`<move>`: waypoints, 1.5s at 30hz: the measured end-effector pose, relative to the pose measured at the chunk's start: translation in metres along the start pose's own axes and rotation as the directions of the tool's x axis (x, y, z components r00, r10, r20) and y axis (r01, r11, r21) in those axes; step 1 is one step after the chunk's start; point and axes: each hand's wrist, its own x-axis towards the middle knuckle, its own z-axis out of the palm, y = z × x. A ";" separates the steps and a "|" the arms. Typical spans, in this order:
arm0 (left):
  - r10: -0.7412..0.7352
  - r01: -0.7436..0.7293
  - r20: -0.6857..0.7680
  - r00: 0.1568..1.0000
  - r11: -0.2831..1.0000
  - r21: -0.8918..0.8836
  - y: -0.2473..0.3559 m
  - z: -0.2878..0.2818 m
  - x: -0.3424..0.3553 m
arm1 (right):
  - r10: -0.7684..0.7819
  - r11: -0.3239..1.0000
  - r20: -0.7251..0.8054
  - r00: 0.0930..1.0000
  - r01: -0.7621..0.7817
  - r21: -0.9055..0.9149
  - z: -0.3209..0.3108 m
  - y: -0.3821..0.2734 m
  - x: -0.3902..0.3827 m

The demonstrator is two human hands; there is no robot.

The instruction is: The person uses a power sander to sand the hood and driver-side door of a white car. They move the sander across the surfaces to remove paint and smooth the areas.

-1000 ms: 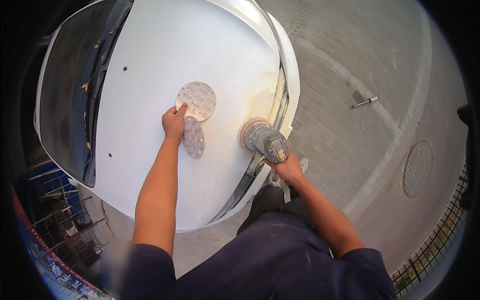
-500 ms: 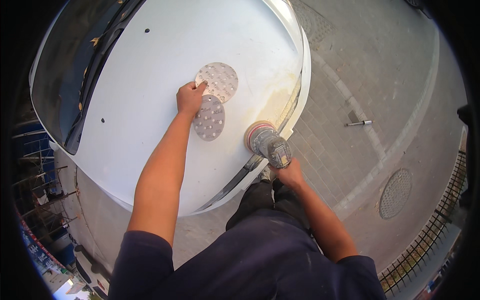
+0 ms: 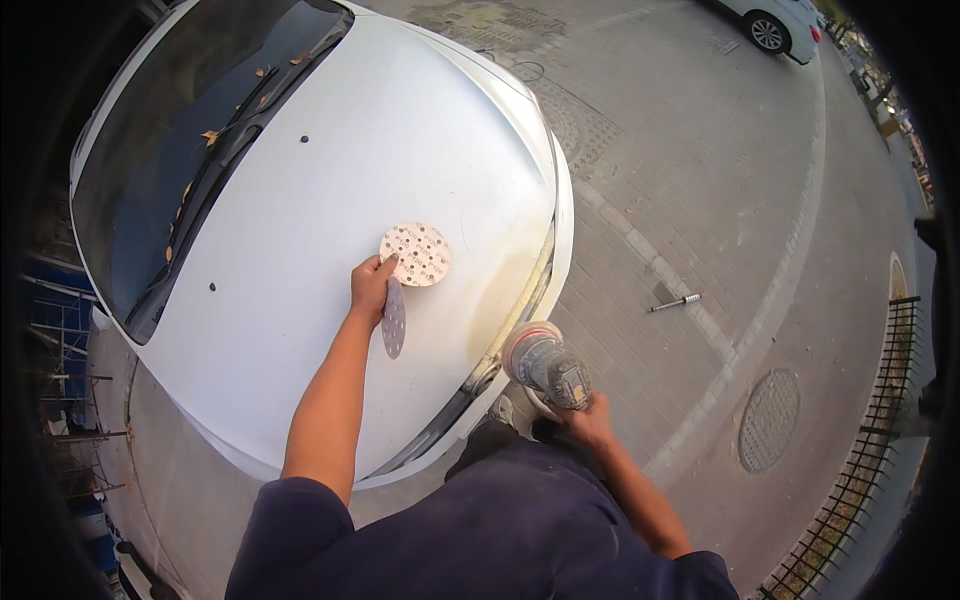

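My left hand [image 3: 371, 286] is closed in a pinch on two sanding discs above the white car's hood [image 3: 300, 250]. One is a pale, hole-punched sanding disc [image 3: 428, 252] facing up. The other, a grey sanding disc [image 3: 396, 325], hangs from the fingers, turned nearly edge-on. Down by the front edge of the hood, my right hand [image 3: 592, 420] grips a dusty grey orbital sander [image 3: 552, 366], its round pad toward the car. Beside the sander, a yellowish sanded patch [image 3: 500, 290] runs along the hood's front edge; I cannot tell whether the pad touches the car.
Dry leaves [image 3: 210, 137] lie by the windshield wipers. A metal rod-like tool [image 3: 675, 302] rests on the paving to the right, with a round manhole cover [image 3: 769, 420] nearer me. A black fence [image 3: 880, 425] lines the right side; another car [image 3: 768, 32] stands at far right.
The view has shifted, bringing another car into sight. My right hand has drawn the sander back from the yellowish patch to the car's front edge. The grey disc has turned more edge-on.
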 end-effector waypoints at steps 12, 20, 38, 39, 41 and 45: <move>0.225 -0.247 0.114 0.968 0.937 0.248 0.011 0.188 -0.130 | -0.231 0.657 -0.011 0.973 0.164 0.736 -0.192 -0.054 0.017; 0.417 -0.476 0.259 0.871 0.846 0.240 0.157 0.383 -0.120 | -0.487 0.511 0.248 0.838 0.042 0.859 -0.319 -0.075 0.094; 0.445 -0.431 0.109 0.889 0.730 0.531 0.160 0.495 0.101 | -0.312 0.734 -0.098 0.945 0.305 0.607 -0.474 -0.209 0.263; 0.476 -0.428 0.046 0.878 0.740 0.518 0.157 0.489 0.123 | -0.282 0.787 -0.163 0.946 0.325 0.525 -0.479 -0.231 0.283; 0.429 -0.334 -0.093 0.899 0.806 0.490 0.149 0.472 0.148 | -0.204 0.848 -0.235 0.950 0.292 0.443 -0.491 -0.273 0.315; 0.422 -0.308 -0.348 0.837 0.890 0.338 0.176 0.425 0.244 | -0.200 0.893 -0.333 0.922 0.311 0.325 -0.501 -0.353 0.382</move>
